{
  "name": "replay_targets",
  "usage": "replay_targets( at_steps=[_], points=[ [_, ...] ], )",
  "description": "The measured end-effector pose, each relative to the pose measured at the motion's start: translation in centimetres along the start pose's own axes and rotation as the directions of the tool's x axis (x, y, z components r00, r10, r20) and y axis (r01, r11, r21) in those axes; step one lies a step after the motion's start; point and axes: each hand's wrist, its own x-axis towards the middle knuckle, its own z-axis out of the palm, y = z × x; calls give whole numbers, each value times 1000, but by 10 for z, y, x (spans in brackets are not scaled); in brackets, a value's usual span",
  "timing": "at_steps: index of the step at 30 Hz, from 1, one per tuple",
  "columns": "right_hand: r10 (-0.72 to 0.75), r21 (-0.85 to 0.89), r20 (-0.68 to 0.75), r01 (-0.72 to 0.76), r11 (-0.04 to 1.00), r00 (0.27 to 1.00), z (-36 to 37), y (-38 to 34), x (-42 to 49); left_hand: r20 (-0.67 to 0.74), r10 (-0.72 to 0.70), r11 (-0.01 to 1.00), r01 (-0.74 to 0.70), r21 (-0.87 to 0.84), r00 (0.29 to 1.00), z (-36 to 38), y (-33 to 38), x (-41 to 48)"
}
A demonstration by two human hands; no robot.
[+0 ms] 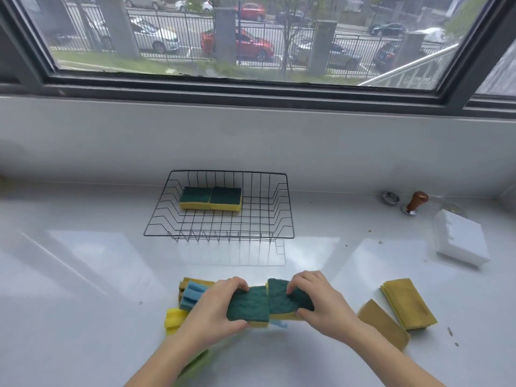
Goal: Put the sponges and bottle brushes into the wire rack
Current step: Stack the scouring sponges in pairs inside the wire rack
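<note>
A black wire rack (282, 208) stands on the white counter, with two green-and-yellow sponges (210, 198) side by side in its back left. Nearer to me, my left hand (212, 311) grips one green-topped sponge (250, 304), and my right hand (318, 300) grips a second green-topped sponge (282, 296) right beside it, the two touching edge to edge. Under my left hand lies a pile with blue (191, 294) and yellow (173, 319) foam brush heads and more sponges. No full bottle brush handle shows.
Ochre sponge cloths lie to the right: a stack (407, 303) and a single one (382, 322). A white box (460, 238), a wooden-handled tamper (414, 203) and a metal ring (391, 197) sit at the far right. A window wall rises behind the rack.
</note>
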Motion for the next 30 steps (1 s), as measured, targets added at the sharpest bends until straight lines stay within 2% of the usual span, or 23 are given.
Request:
replay_targets(
  at_steps=[6, 12, 18, 26, 30],
  points=[
    [-13, 54, -53, 16, 998, 999, 17, -31, 46, -31, 46, 998, -48, -49, 998, -51, -38, 22],
    [-14, 122, -127, 30, 992, 992, -16, -44, 122, -110, 62, 989, -76, -130, 992, -109, -62, 80],
    [52, -10, -199, -55, 998, 979, -38, -17, 218, -275, 99, 993, -112, -31, 956, -139, -82, 172],
    [104, -195, -114, -124, 973, 988, -16, 20, 297, -136, 143, 988, -133, 80, 980, -120, -105, 261],
    [101, -197, -95, -118, 973, 990, 0, 28, 314, -132, 152, 986, -141, 87, 980, -106, -112, 286]
  ],
)
